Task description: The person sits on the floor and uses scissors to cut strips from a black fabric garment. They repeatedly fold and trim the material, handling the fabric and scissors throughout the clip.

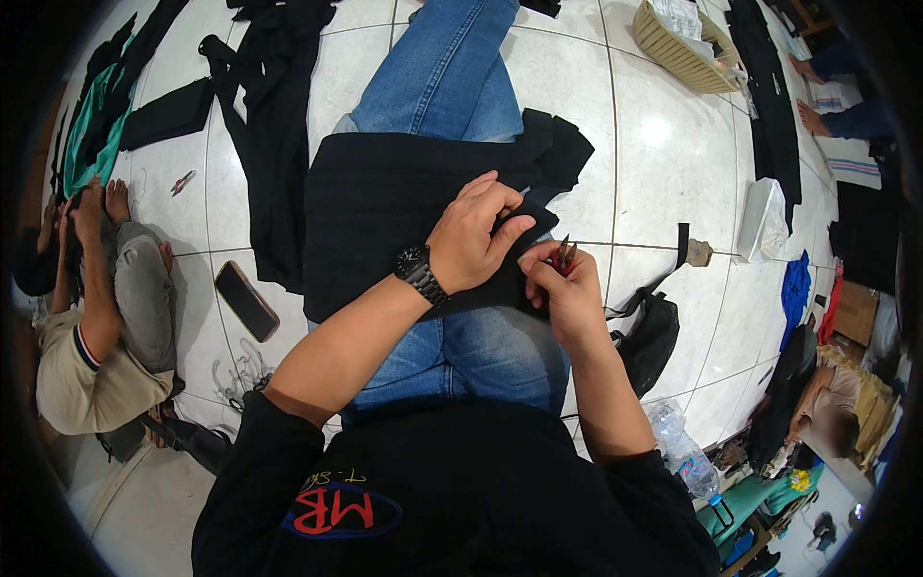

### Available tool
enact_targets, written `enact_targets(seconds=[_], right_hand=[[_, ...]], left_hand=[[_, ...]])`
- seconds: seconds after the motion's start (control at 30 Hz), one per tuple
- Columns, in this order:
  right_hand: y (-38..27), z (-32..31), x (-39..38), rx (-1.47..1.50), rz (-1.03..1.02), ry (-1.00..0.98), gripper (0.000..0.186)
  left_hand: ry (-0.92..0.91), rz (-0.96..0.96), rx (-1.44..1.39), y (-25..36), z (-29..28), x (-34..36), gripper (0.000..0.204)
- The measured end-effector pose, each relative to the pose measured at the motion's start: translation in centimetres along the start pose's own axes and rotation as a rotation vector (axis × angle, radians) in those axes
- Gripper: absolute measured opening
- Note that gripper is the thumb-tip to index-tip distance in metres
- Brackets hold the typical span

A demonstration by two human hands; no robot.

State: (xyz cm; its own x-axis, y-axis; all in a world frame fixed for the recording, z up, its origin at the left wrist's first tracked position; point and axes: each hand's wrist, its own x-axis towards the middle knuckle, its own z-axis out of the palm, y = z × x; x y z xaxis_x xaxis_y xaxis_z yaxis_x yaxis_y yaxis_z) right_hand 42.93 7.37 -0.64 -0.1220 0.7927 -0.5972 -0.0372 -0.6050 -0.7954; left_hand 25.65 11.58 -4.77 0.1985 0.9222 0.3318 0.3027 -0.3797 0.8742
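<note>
Hands, two: left hand [468,238] pinches the edge of the black cloth [375,207]; right hand [569,300] grips red snips [563,260], blades outward. Black cloth: lies across jeans-clad legs [433,72]. Handling, as judged: edge wants holding taut, blade tips clear of the weave.

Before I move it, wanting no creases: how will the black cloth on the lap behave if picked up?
The black cloth probably sags, since its edge bends beside the left hand. It likely won't roll, lying spread across the jeans.
</note>
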Motion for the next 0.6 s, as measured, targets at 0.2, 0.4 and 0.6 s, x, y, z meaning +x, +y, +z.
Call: enact_targets(seconds=[0.2, 0.4, 0.6], right_hand=[[-0.4, 0.0, 0.0, -0.066, 0.028, -0.034, 0.009], [-0.2, -0.1, -0.1, -0.089, 0.007, -0.082, 0.010], [0.4, -1.2, -0.3, 0.190, 0.023, -0.077, 0.013]], left_hand=[[0.013, 0.017, 0.011, -0.1, 0.0, -0.1, 0.021], [-0.004, 0.024, 0.006, -0.3, 0.0, -0.1, 0.022], [-0.161, -0.055, 0.019, 0.1, -0.5, 0.0, 0.028]])
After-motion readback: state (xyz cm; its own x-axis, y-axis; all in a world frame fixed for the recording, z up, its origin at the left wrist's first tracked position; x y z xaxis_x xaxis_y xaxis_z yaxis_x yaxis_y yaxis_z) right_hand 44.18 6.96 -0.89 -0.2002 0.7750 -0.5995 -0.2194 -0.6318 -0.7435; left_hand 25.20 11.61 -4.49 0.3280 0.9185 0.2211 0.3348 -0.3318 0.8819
